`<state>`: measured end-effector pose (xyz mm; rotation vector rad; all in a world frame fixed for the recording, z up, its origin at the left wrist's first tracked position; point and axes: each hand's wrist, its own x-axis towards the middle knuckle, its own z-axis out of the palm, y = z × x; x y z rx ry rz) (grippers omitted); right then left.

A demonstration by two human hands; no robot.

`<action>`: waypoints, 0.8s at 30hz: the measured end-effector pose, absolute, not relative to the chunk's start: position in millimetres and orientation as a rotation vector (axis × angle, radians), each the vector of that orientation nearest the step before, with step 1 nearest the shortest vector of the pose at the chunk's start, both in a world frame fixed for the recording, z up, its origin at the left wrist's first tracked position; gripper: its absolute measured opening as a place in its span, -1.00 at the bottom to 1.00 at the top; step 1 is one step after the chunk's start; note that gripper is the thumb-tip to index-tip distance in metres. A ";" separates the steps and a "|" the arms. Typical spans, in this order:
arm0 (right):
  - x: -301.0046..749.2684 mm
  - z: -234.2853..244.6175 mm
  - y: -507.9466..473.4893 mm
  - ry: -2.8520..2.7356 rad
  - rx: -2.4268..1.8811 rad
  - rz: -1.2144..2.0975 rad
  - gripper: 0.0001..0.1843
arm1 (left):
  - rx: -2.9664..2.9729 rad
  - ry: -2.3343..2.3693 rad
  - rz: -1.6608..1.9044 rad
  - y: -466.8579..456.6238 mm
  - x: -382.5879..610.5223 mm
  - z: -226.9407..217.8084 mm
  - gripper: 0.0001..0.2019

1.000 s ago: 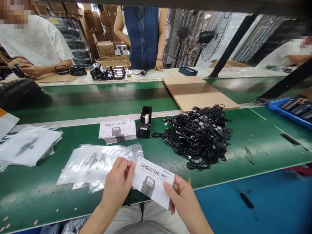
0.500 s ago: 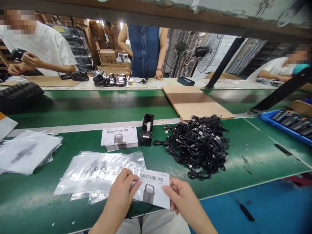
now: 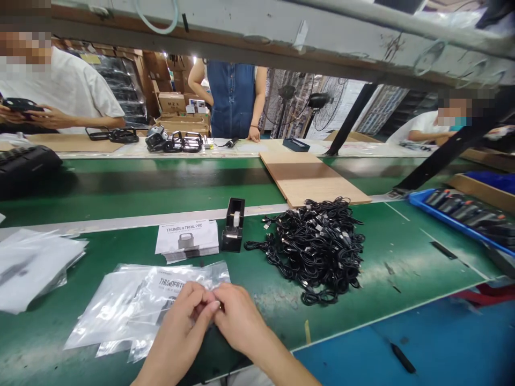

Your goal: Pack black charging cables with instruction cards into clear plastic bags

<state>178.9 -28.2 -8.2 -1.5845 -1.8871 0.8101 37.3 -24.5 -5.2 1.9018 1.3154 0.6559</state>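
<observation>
My left hand (image 3: 185, 324) and my right hand (image 3: 237, 317) are together, fingertips pinched, at the right end of a clear plastic bag (image 3: 147, 316). Inside that bag shows a printed leaflet (image 3: 171, 283), partly covered by my left hand. More clear plastic bags (image 3: 105, 300) lie flat beneath it. The exact grip at the bag's edge is hidden behind my fingers. Just beyond the bags sits a stack of "Thunder Trail Pro" leaflets (image 3: 187, 236), with a black tape dispenser (image 3: 233, 228) to its right.
A heap of black cables (image 3: 317, 249) lies right of the dispenser. Filled bags (image 3: 36, 268) are piled at left. A wooden board (image 3: 311, 177) and a blue tray (image 3: 418, 206) stand further off. A metal beam (image 3: 257, 45) crosses above. Several people are across the bench.
The leaflet held between my hands is now inside a plastic bag on the pile. My right hand has moved left to meet my left hand. The view has shifted slightly.
</observation>
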 end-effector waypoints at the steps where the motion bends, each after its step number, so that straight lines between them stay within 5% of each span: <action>1: 181.8 -4.6 -21.7 -1.992 -1.612 0.676 -0.82 | 1.899 1.358 0.633 -21.7 33.7 -7.0 -0.75; 5: 219.1 6.1 6.4 -2.013 -2.025 -0.142 -0.72 | 1.857 1.484 0.513 -15.5 24.8 -12.3 -0.72; 8: 251.2 0.9 21.2 -2.152 -2.009 -0.409 -0.76 | 1.824 1.498 0.441 -15.2 27.3 -12.1 -0.73; 14: 264.9 -14.6 -1.0 -2.001 -1.512 -0.015 -0.81 | 1.827 1.502 0.445 -15.5 32.7 -10.0 -0.74; 20: 223.5 -9.5 -40.9 -1.887 -1.509 0.809 -0.75 | 1.759 1.441 0.563 -16.1 29.4 -14.9 -0.75; 24: 210.3 -3.1 -44.6 -2.144 -1.716 0.718 -0.71 | 1.707 1.424 0.798 -17.7 26.3 -18.3 -0.80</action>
